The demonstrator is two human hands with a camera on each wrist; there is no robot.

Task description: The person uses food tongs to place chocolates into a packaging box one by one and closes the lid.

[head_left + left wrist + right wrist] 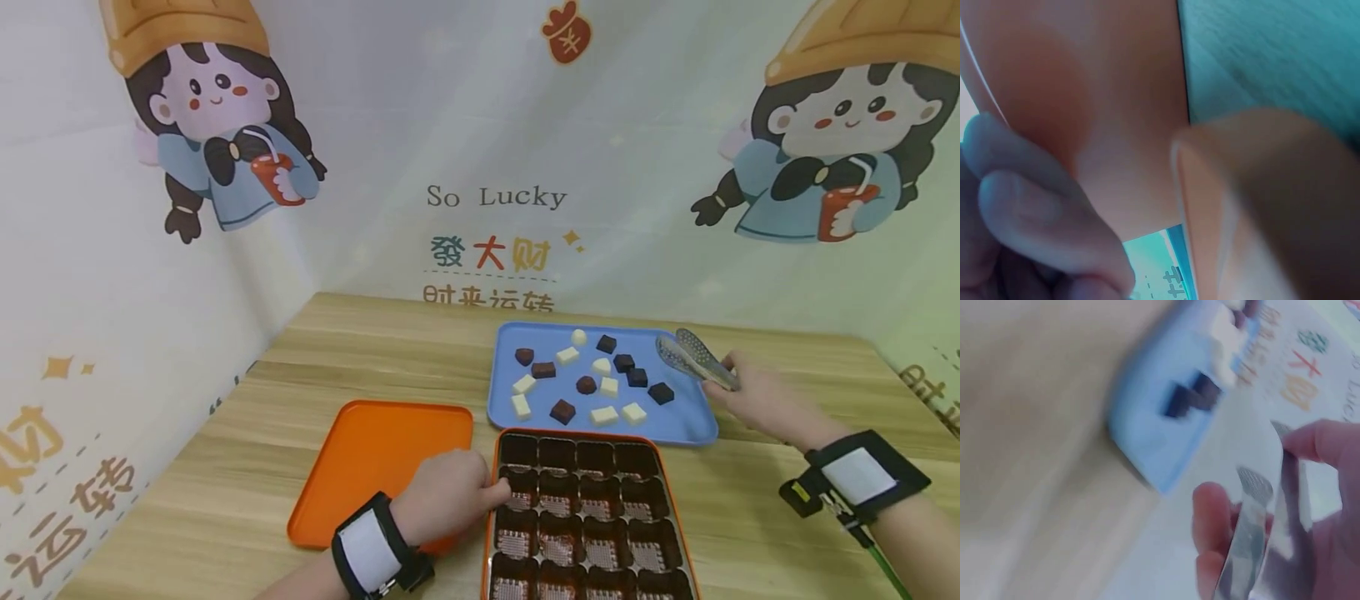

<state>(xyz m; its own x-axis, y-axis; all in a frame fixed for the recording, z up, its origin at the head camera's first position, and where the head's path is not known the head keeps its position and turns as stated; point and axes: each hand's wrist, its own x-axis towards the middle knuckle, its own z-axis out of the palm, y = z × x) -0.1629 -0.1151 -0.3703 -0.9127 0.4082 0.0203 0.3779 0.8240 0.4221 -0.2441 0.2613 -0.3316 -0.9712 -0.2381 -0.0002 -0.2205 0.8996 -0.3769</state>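
Note:
My left hand (450,496) is at the left rim of an orange box with a brown plastic compartment insert (579,446). Thumb over the rim, it grips the box's edge; curled fingers (1041,206) show in the left wrist view. The insert's compartments hold nothing. My right hand (772,400) holds metal food tongs (697,362) above the right end of a blue tray (600,329). Their perforated tips stand apart with nothing between them. On that tray lie several dark chocolates (637,377) and white chocolates (603,415), squares and rounded pieces, spread out.
An orange lid or shallow tray (390,450) lies left of the box, partly behind my left hand. The wooden table (375,342) ends at a printed cloth backdrop (375,150) behind and at both sides. The blue tray sits just beyond the box's far edge.

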